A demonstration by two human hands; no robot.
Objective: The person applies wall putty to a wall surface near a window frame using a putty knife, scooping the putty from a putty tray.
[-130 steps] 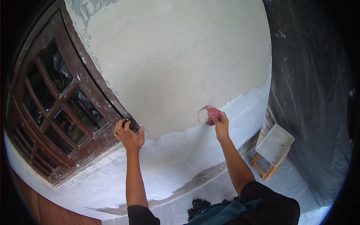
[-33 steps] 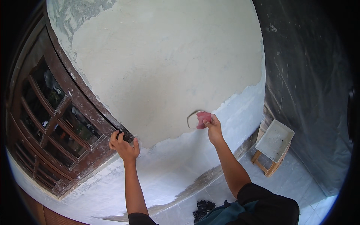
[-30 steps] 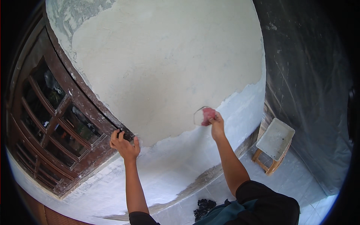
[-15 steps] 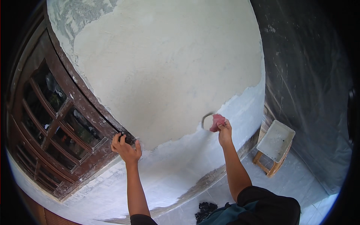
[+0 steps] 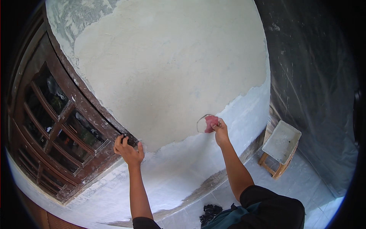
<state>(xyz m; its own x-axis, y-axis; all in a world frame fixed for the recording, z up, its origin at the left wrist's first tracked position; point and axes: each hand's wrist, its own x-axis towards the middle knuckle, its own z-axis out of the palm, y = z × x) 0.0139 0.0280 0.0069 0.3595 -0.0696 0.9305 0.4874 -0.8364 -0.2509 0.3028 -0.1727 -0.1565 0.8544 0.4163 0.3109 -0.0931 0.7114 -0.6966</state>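
Observation:
Across the wall ahead spreads a broad coat of damp-looking beige putty [image 5: 171, 68], its ragged lower edge bordering a whiter surface. My right hand [image 5: 220, 131] pinches a flat red putty spreader [image 5: 210, 124] by its right side. Pale putty covers the spreader's left part, whose dark rim shows against the wall near the coat's lower edge. My left hand [image 5: 129, 150] is at the lower right corner of the brown wooden window frame [image 5: 124, 138], fingers bent but apart, with the thumb toward the wall. It holds no tool.
At right, a white rectangular tray [image 5: 281, 142] with putty smears sits on a wooden stool [image 5: 277, 170]. Dark plastic sheeting [image 5: 310, 76] hangs along the right side. A black crumpled bundle [image 5: 209, 214] lies on the grey tiled floor [image 5: 310, 183]. Window panes fill the left.
My right hand has moved the spreader a little to the left across the wall, and the spreader's rim now shows wider. My left hand has stayed at the window frame.

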